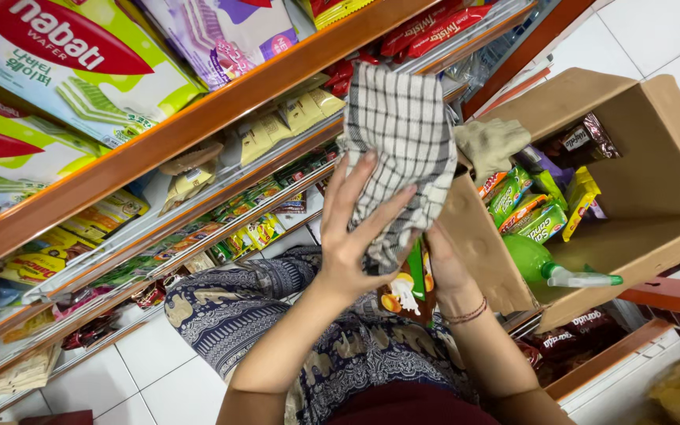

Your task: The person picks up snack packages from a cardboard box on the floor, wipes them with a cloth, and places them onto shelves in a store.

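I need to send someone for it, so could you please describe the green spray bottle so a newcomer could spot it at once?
Find the open cardboard box at the right, beside the orange shelves. The green spray bottle lies on its side at the box's lower edge, below the snack packets. It alone is smooth rounded plastic, with a white-and-green trigger nozzle pointing right.
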